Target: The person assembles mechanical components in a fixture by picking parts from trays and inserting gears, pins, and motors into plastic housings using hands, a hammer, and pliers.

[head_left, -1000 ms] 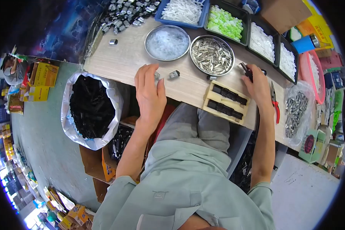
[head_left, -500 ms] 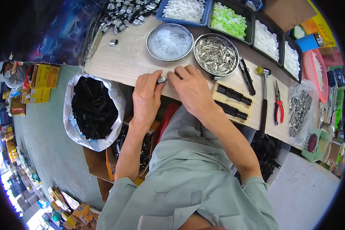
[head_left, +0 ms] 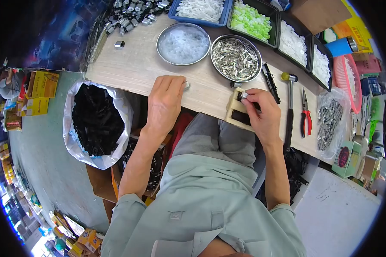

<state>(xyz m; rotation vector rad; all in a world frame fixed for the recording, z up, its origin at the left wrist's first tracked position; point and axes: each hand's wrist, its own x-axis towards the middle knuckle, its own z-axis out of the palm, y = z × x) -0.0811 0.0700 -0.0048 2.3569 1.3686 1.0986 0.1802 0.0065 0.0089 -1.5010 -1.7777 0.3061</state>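
My left hand [head_left: 164,100] is closed at the table's front edge, its fingers curled around a small silver metal piece [head_left: 186,86] that is mostly hidden. To the right, my right hand [head_left: 265,113] pinches another small silver metal piece [head_left: 244,95] over the left end of a pale wooden fixture [head_left: 232,105]. Long black parts lie in the fixture's slots, largely covered by that hand. Just behind the fixture, a small dark-and-silver piece [head_left: 234,84] rests against the steel bowl of metal pins [head_left: 237,60].
A bowl of translucent pieces [head_left: 183,45] and trays of white [head_left: 294,43] and green pieces [head_left: 251,21] stand behind. Rightward lie a black rod-like part [head_left: 271,83], a hammer [head_left: 290,111] and red-handled pliers [head_left: 305,115]. A white sack of black parts [head_left: 66,124] stands at left.
My hands, close together before, are now apart. The right hand has moved right to the wooden fixture with a silver piece; the left stays near the table edge. The view has shifted slightly.
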